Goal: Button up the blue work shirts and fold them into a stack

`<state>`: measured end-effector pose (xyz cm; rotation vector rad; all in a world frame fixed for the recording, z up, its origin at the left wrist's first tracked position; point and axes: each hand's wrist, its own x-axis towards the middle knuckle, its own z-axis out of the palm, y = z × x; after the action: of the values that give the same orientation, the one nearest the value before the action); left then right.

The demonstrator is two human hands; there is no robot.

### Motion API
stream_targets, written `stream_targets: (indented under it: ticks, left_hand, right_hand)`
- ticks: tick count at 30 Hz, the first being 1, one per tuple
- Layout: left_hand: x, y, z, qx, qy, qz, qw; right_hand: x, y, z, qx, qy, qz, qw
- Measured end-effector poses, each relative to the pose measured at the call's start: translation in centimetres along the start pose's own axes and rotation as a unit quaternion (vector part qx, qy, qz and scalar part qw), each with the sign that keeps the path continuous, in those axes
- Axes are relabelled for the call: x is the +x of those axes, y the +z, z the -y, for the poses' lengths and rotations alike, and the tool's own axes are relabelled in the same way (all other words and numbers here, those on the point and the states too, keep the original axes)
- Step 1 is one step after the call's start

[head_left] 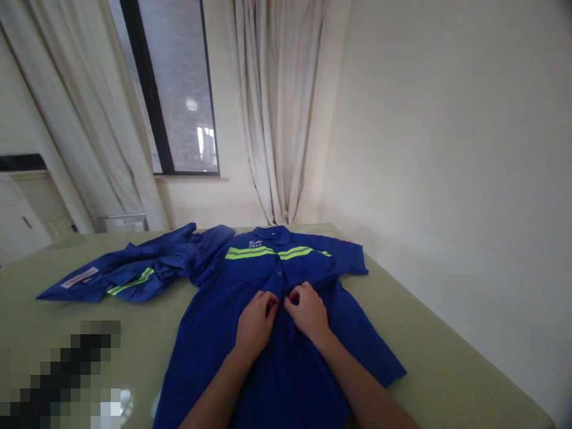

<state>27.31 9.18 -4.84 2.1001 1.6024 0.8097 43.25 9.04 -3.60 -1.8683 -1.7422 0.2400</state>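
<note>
- Blue shirt (205, 333) spread on the worktop (429, 357), collar (280, 236) away, seemingly to keep its front opening (280, 280) reachable.
- Left hand (255, 322), right hand (310, 310): each grip narrow, apparently pinching shirt fabric.
- Crumpled garment (134, 259) lies left.

passable: table (451, 372) between shirt (286, 357) and wall (469, 179) | blocked left: crumpled garment (134, 262)
</note>
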Motion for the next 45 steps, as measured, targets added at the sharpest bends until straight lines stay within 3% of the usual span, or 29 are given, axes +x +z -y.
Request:
stream_targets:
  ticks: [6,15,22,35,41,45]
  left_hand:
    - [-0.3,0.2,0.1,-0.014,0.017,-0.027,0.999]
    - [-0.4,0.0,-0.1,-0.008,0.031,-0.001,0.999]
    - [-0.1,0.1,0.5,-0.033,-0.036,-0.008,0.999]
    - [-0.3,-0.3,0.0,-0.017,-0.049,0.008,0.999]
    - [-0.5,-0.5,-0.2,-0.01,-0.052,0.011,0.999]
    - [-0.7,-0.6,-0.3,-0.026,-0.054,0.013,0.998]
  right_hand:
    - [-0.1,-0.4,0.0,0.052,-0.017,-0.022,0.998]
    - [0.0,0.3,-0.2,-0.014,-0.001,-0.002,1.0]
    - [0.0,-0.1,-0.5,0.04,-0.038,-0.042,0.998]
    - [0.6,0.0,-1.4,0.056,0.073,-0.03,0.995]
    - [0.6,0.2,-1.5,0.053,0.057,-0.027,0.997]
    - [0.6,-0.1,-1.3,0.067,-0.006,-0.081,0.994]
